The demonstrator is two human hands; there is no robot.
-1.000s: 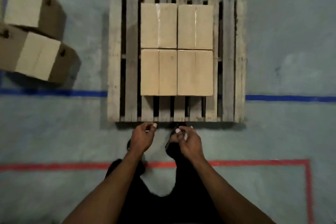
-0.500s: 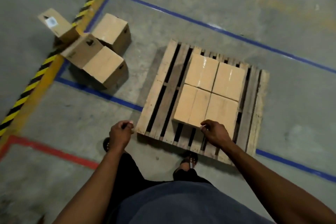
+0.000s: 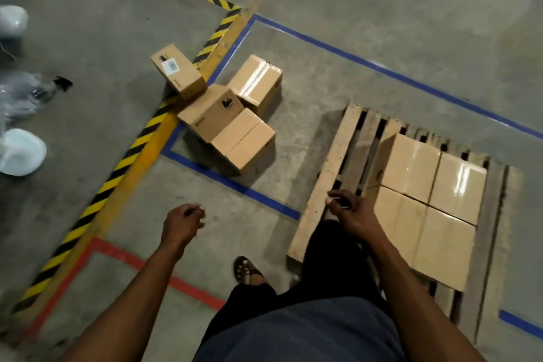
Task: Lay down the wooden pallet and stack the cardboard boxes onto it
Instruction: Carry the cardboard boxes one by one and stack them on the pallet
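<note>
The wooden pallet (image 3: 329,173) lies flat on the concrete floor at the right. Several cardboard boxes (image 3: 423,194) sit on it in a tight square block. A loose pile of more cardboard boxes (image 3: 232,117) rests on the floor to the upper left of the pallet, across the blue tape line. My left hand (image 3: 182,222) hangs over bare floor, fingers loosely curled, holding nothing. My right hand (image 3: 351,209) hovers over the pallet's near left part, fingers loosely curled and empty, beside the stacked boxes.
A yellow-and-black hazard stripe (image 3: 117,167) runs diagonally on the left. Blue tape (image 3: 235,182) and red tape (image 3: 117,253) mark floor zones. White plastic-wrapped items (image 3: 20,150) lie at the far left. My sandalled foot (image 3: 246,272) stands near the pallet's corner.
My view has swung left, from straight over the pallet toward the loose boxes. The pallet has slid to the right of the frame. Both hands stay empty and have moved apart.
</note>
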